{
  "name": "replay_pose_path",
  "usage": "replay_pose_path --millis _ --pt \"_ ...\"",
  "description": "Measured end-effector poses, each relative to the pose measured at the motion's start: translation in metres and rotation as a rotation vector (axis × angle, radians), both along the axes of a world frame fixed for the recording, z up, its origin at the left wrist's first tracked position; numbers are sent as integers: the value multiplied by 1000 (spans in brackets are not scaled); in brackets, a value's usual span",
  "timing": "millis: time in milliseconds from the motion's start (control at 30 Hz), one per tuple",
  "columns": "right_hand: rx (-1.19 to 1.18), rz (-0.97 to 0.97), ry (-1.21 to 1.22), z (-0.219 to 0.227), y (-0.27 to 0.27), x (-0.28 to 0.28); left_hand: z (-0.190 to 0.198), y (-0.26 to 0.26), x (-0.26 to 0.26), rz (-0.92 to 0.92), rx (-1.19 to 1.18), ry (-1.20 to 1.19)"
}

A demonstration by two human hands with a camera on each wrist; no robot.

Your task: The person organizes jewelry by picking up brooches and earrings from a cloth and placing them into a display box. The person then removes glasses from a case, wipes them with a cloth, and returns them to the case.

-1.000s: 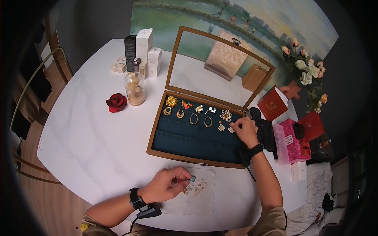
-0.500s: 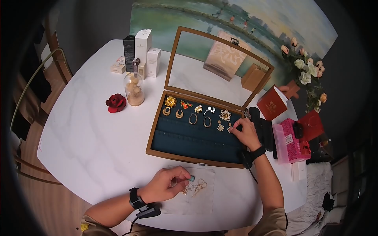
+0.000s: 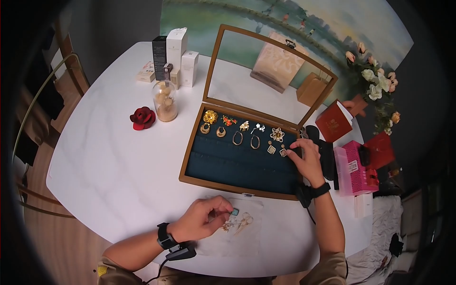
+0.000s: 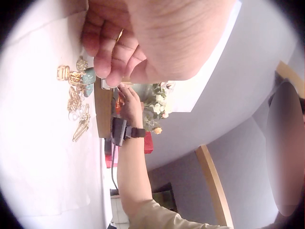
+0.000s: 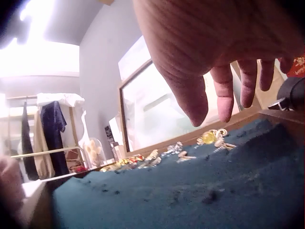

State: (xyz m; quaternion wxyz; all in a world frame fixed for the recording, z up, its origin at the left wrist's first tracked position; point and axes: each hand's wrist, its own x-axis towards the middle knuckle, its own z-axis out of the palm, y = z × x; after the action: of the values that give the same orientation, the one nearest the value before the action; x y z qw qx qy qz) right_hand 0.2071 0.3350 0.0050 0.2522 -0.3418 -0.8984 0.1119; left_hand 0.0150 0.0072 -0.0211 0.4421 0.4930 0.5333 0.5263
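Observation:
In the head view my left hand [image 3: 202, 219] is low over a white cloth [image 3: 247, 244]. Its thumb and fingers pinch a teal-stone earring [image 3: 235, 212], which sits beside other gold jewellery [image 4: 76, 98] in the left wrist view. My right hand [image 3: 308, 156] is at the right side of a wooden jewellery box [image 3: 223, 188] with a dark teal lining. Its thumb and index finger stand apart near a square drop earring [image 3: 283, 153]; its mate [image 3: 271, 149] hangs to the left. Gold hoops [image 3: 255, 142] and brooches [image 3: 210, 117] fill the upper rows.
The box's glass lid [image 3: 214, 61] stands raised at the back. Left of it are a red rose [image 3: 142, 118], a glass dome [image 3: 165, 102] and several cosmetic boxes [image 3: 176, 45]. A pink box [image 3: 354, 166] and a red booklet [image 3: 334, 121] are at the right.
My right fingers, earlier at the right square earring, have drawn back slightly to the right and parted from it. My left hand stays in place with the teal earring. The head view has shifted slightly.

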Motion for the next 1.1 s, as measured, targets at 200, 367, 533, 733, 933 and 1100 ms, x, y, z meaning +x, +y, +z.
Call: replay_pose_path --millis 200,367,533,733,933,1100 --pt "-227 238 167 55 -74 21 -5 0 -1 45 84 -75" --pt "-675 354 309 59 -129 51 -6 -3 -9 84 30 -59" --pt "-935 501 221 32 -155 60 0 -3 -8 112 -27 -79" --pt "-862 621 41 1 -166 49 5 -2 -2 100 -45 109" --pt "-819 504 -14 -12 -167 51 4 5 6 136 69 432" --pt "-690 471 23 -19 -171 44 11 5 5 88 -33 498"
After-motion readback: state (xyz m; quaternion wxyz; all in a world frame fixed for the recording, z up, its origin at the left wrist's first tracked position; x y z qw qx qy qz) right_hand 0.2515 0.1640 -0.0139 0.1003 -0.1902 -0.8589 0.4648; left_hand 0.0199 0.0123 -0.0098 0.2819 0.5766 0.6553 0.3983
